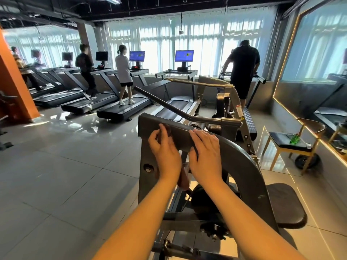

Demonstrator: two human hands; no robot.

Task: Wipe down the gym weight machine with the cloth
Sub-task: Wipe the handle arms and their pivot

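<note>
The grey steel weight machine (242, 158) stands right in front of me, with a flat top beam and a curved arm running down to the right. My left hand (165, 152) grips a dark brownish cloth (167, 129) and holds it against the near face of the top beam. A strip of the same cloth hangs down between my wrists. My right hand (205, 154) lies flat on the beam just to the right, fingers straight over its top edge. It holds nothing.
A black seat pad (285, 205) sits low on the right and a long lever bar (169, 106) juts away to the left. A chair (289, 145) with a green bottle stands by the mirrored right wall. People walk on treadmills (116, 107) beyond. Tiled floor (65, 175) lies to the left.
</note>
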